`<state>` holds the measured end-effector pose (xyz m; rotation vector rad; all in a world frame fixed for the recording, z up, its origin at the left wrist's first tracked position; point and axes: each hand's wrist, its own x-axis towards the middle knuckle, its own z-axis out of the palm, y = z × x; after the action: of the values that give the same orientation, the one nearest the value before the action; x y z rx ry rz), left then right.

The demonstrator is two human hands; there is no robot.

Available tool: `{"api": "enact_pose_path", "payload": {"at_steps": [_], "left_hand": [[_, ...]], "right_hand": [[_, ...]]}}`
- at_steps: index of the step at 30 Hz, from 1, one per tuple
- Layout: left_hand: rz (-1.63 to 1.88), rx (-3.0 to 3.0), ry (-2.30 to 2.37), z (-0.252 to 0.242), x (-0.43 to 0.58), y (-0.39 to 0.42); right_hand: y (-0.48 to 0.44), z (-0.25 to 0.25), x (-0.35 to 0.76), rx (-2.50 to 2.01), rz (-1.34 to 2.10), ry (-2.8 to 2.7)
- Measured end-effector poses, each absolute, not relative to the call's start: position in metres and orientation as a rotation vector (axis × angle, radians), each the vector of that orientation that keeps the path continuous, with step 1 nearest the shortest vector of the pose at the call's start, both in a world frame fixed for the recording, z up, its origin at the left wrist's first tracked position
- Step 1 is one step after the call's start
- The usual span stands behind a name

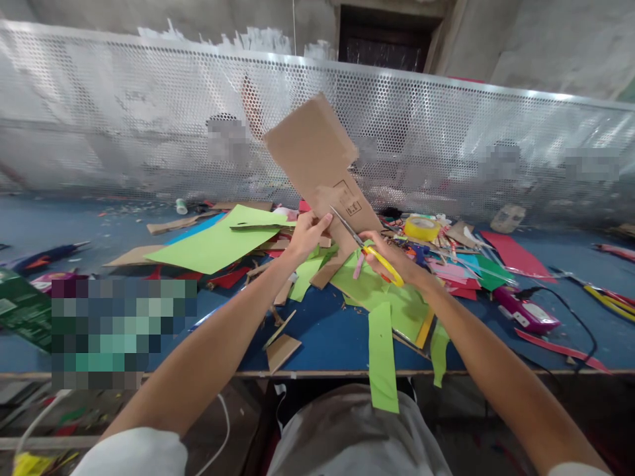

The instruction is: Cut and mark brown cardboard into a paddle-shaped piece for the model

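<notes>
A brown piece of cardboard with a printed box mark is held up above the table by my left hand, whose fingers are closed on its lower left edge. In my right hand is a pair of scissors with yellow handles. Its blades lie against the lower part of the cardboard, pointing up and left toward my left thumb; I cannot tell how far they are spread. Under both hands lie green paper sheets and cardboard scraps.
The blue table carries a large green sheet, yellow tape, a red sheet, a purple box-shaped device with a black cable and yellow-handled pliers. A perforated metal panel stands behind. One green strip overhangs the front edge.
</notes>
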<state>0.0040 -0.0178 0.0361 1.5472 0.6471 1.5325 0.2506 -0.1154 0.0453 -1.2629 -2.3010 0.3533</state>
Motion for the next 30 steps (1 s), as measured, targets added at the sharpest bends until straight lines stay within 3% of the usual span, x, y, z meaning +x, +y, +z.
{"api": "enact_pose_path", "payload": {"at_steps": [30], "left_hand": [[1.551, 1.403, 0.586, 0.041, 0.015, -0.032]], "right_hand": [[-0.115, 0.038, 0.234, -1.432, 0.149, -2.236]]}}
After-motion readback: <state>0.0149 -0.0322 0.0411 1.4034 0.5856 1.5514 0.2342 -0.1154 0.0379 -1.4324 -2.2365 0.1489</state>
